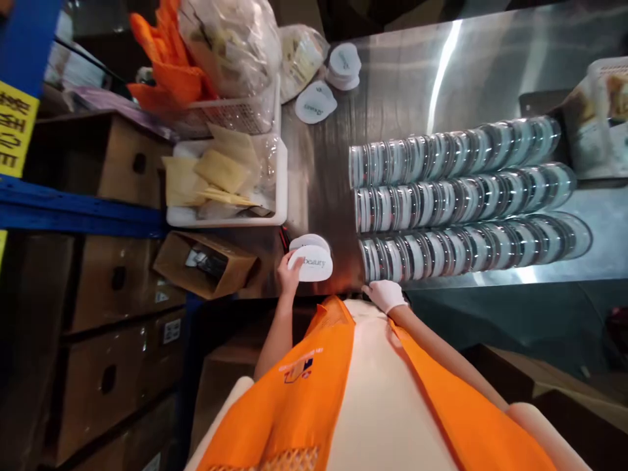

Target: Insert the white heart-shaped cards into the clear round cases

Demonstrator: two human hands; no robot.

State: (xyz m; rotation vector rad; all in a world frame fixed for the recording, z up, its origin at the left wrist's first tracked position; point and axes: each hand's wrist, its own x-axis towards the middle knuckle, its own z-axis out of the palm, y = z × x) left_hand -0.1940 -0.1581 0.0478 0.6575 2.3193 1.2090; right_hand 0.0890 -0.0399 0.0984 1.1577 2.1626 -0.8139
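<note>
My left hand (pixel 288 273) pinches a white rounded card (pixel 316 265) printed with "beauty". Another white card (pixel 310 242) lies just behind it, partly covered. My right hand (pixel 385 294) wears a white glove and rests at the front edge of the steel table (pixel 333 196). Its fingers are drawn together, and whatever they may hold is hidden. Right beside it begins the nearest row of clear round containers (pixel 441 252) standing on edge. Two more rows, the middle one (pixel 441 203) and the far one (pixel 441 157), lie parallel behind.
More white cards (pixel 316 103) and a small stack of them (pixel 344 64) lie farther back. To the left are a white tray (pixel 283 196) with yellowish packets, a bagged basket (pixel 230 108) and an opened carton (pixel 235 261). A plastic tub (pixel 596 124) stands at right.
</note>
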